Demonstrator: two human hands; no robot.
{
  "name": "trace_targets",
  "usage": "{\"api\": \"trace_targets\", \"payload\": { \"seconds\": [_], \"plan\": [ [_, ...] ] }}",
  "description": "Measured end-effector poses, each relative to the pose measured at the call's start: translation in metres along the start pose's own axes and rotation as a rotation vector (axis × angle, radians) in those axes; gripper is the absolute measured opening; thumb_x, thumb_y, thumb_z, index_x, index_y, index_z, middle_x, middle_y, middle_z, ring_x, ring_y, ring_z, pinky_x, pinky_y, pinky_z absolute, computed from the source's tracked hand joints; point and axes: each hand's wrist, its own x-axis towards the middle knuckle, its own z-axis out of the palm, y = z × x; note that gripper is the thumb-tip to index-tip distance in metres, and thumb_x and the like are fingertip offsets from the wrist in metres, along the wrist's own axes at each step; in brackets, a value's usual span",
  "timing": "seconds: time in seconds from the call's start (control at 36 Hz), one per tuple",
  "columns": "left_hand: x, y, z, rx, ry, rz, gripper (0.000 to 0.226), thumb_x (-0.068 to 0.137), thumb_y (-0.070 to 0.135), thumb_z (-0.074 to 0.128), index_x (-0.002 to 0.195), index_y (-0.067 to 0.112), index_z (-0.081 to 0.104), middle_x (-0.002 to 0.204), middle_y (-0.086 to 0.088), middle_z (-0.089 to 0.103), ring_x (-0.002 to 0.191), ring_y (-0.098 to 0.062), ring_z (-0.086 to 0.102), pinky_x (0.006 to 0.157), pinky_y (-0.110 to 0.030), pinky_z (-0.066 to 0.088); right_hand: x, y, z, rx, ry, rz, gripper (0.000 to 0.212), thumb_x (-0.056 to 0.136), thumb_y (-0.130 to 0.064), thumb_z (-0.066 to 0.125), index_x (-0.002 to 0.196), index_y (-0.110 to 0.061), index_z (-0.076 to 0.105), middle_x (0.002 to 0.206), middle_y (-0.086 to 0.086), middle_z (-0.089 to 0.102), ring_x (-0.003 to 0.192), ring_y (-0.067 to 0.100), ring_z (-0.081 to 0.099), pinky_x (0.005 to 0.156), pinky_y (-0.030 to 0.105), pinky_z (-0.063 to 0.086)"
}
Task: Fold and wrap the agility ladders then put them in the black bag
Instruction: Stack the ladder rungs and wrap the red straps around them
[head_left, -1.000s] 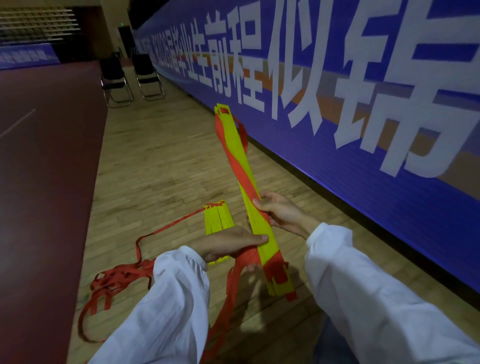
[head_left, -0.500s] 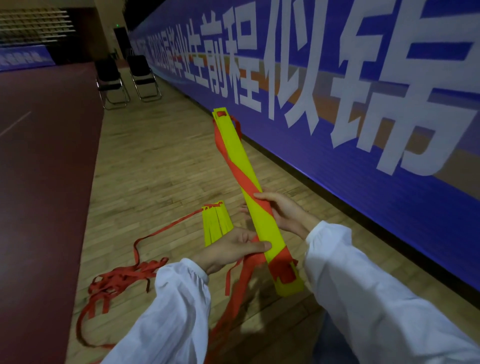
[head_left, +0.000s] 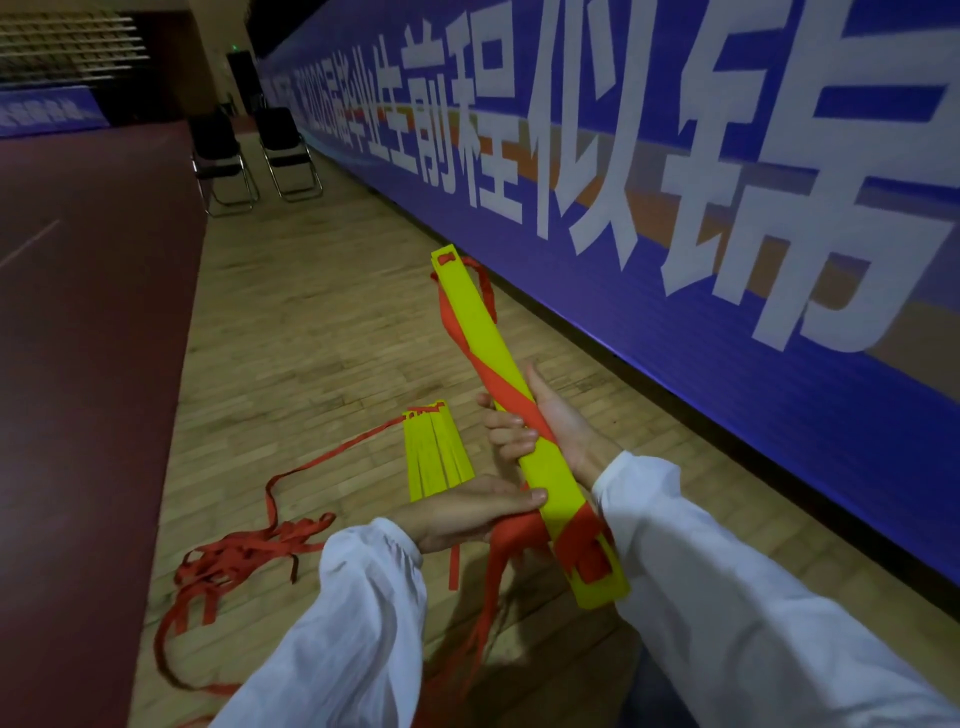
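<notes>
While my right hand (head_left: 540, 415) grips the folded ladder bundle (head_left: 478, 322) at frame centre and my left hand (head_left: 467, 512) pinches its red strap (head_left: 506, 535), I judge wrapping unfinished, the second ladder (head_left: 436, 457) unwrapped, bagging ahead.

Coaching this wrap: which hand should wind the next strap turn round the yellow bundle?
Probably the left hand: it holds the loose red strap, while the right hand grips the yellow bundle.

Gymnasium: wooden floor (head_left: 322, 322), banner (head_left: 727, 322)
</notes>
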Motion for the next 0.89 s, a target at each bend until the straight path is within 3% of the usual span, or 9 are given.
{"api": "trace_targets", "payload": {
  "seconds": [0.06,0.14,0.22,0.31,0.42,0.5,0.64,0.72,0.89],
  "plan": [
    [0.002,-0.005,-0.007,-0.084,-0.027,-0.035,0.062,0.067,0.056,0.076,0.097,0.003,0.068,0.085,-0.014,0.073,0.063,-0.016,0.070,0.056,-0.026,0.056,-0.001,0.000,0.002,-0.032,0.038,-0.006,0.067,0.088,-0.072,0.028,0.092,-0.009,0.051,0.049,-0.003,0.034,0.033,0.005,0.032,0.032,0.016,0.026],
    [0.003,-0.011,-0.013,-0.169,-0.048,-0.073,0.065,0.071,0.055,0.076,0.112,0.004,0.065,0.099,-0.020,0.070,0.071,-0.024,0.071,0.058,-0.034,0.058,-0.004,-0.001,0.003,-0.094,0.105,-0.006,0.066,0.090,-0.072,0.025,0.087,-0.010,0.049,0.048,-0.002,0.034,0.032,0.007,0.031,0.032,0.015,0.027],
    [0.004,-0.014,-0.016,-0.182,-0.018,-0.131,0.064,0.073,0.056,0.071,0.112,0.006,0.063,0.088,-0.014,0.072,0.066,-0.020,0.071,0.056,-0.033,0.059,-0.004,-0.001,0.002,-0.198,0.196,-0.041,0.065,0.090,-0.072,0.023,0.085,-0.012,0.048,0.046,-0.003,0.034,0.032,0.007,0.030,0.033,0.016,0.028],
    [0.006,-0.015,-0.016,-0.101,0.049,-0.168,0.063,0.067,0.062,0.070,0.103,0.011,0.066,0.074,-0.011,0.069,0.059,-0.018,0.067,0.057,-0.031,0.056,-0.003,0.002,0.002,-0.295,0.327,-0.088,0.064,0.090,-0.072,0.024,0.085,-0.014,0.048,0.047,-0.002,0.032,0.032,0.009,0.029,0.034,0.016,0.027],
    [0.008,-0.009,-0.010,0.080,0.181,-0.162,0.061,0.065,0.070,0.071,0.085,0.012,0.071,0.070,-0.013,0.065,0.055,-0.020,0.060,0.058,-0.029,0.051,-0.001,0.008,0.006,-0.419,0.488,-0.173,0.062,0.092,-0.070,0.022,0.083,-0.014,0.047,0.046,-0.001,0.031,0.031,0.010,0.028,0.036,0.014,0.026],
    [0.011,-0.002,-0.004,0.223,0.244,-0.143,0.054,0.078,0.059,0.066,0.073,0.006,0.071,0.063,-0.012,0.067,0.046,-0.017,0.061,0.054,-0.025,0.052,0.002,0.011,0.008,-0.501,0.574,-0.215,0.061,0.094,-0.067,0.020,0.083,-0.013,0.045,0.047,-0.001,0.032,0.031,0.010,0.028,0.036,0.015,0.024],
    [0.015,0.004,0.008,0.431,0.334,-0.046,0.056,0.084,0.051,0.065,0.043,0.015,0.057,0.038,-0.001,0.054,0.034,-0.012,0.050,0.055,-0.029,0.046,0.005,0.012,0.006,-0.570,0.635,-0.266,0.060,0.094,-0.067,0.023,0.087,-0.013,0.047,0.055,0.002,0.031,0.033,0.010,0.029,0.035,0.017,0.025],
    [0.018,0.002,0.012,0.481,0.396,-0.022,0.058,0.085,0.050,0.065,0.045,0.010,0.052,0.032,0.001,0.049,0.030,-0.013,0.044,0.053,-0.029,0.043,0.006,0.011,0.005,-0.596,0.638,-0.289,0.058,0.095,-0.065,0.022,0.086,-0.013,0.047,0.055,0.002,0.032,0.033,0.010,0.029,0.035,0.018,0.024],
    [0.019,-0.001,0.008,0.481,0.415,-0.011,0.055,0.082,0.049,0.067,0.046,0.011,0.053,0.039,-0.004,0.051,0.033,-0.015,0.046,0.048,-0.024,0.043,0.006,0.008,0.004,-0.581,0.623,-0.254,0.061,0.093,-0.069,0.020,0.086,-0.013,0.045,0.054,0.001,0.032,0.033,0.010,0.030,0.037,0.018,0.025]
  ]
}}
